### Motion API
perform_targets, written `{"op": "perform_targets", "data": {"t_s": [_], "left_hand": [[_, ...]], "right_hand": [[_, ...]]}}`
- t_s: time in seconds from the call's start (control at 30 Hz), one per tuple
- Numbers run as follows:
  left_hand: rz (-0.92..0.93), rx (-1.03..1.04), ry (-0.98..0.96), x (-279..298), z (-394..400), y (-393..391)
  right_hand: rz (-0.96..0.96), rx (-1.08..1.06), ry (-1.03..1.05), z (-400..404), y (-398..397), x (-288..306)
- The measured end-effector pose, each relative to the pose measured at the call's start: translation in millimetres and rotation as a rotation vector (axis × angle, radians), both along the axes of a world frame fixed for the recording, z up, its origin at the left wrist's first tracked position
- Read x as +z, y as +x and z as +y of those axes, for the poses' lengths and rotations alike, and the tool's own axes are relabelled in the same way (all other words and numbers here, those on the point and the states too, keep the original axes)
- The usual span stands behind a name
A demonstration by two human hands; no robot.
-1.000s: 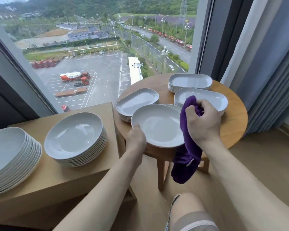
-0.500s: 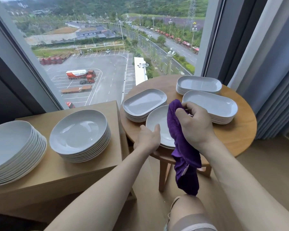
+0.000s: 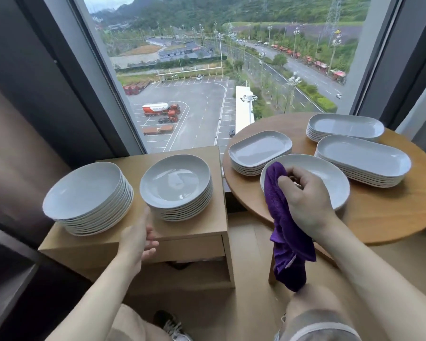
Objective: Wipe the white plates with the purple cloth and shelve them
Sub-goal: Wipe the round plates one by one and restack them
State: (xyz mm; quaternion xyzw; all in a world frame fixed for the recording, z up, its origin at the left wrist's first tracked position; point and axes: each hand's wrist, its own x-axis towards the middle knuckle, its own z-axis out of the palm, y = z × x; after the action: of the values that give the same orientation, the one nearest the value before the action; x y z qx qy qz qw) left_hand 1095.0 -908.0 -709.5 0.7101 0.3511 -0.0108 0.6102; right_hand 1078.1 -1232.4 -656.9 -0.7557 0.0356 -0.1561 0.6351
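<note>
Moved off the round plate (image 3: 325,178) since half a second ago: left hand (image 3: 137,238), now over the front edge of the wooden cabinet (image 3: 197,227), fingers loose and spread, holding nothing, near two stacks of round plates (image 3: 175,184). Right hand (image 3: 305,195) pinching the purple cloth (image 3: 284,232), draped over the near edge of the round table (image 3: 389,217).

The white plates (image 3: 175,184) look like glazed ceramic, smooth and faintly glossy. The purple cloth (image 3: 284,227) is soft, fuzzy fabric. The round table (image 3: 391,212) and cabinet (image 3: 182,244) show matt pale wood.
</note>
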Motion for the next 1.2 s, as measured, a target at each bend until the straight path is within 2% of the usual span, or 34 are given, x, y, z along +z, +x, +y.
{"op": "perform_targets", "data": {"t_s": [0.17,0.37,0.77,1.0,1.2], "left_hand": [[-0.013,0.048,-0.004,18,2,38],[0.006,0.097,-0.048,12,-6,55],[-0.057,-0.014,-0.217,44,-3,38],[-0.249,0.069,-0.507,43,14,-6],[-0.293,0.026,-0.745,52,8,-56]], "right_hand": [[0.003,0.065,-0.036,29,-13,-11],[0.007,0.179,-0.137,60,-30,-26],[0.005,0.254,-0.179,74,-36,-29],[0.026,0.193,-0.179,69,-35,-26],[0.012,0.182,-0.15,74,-39,-17]]}}
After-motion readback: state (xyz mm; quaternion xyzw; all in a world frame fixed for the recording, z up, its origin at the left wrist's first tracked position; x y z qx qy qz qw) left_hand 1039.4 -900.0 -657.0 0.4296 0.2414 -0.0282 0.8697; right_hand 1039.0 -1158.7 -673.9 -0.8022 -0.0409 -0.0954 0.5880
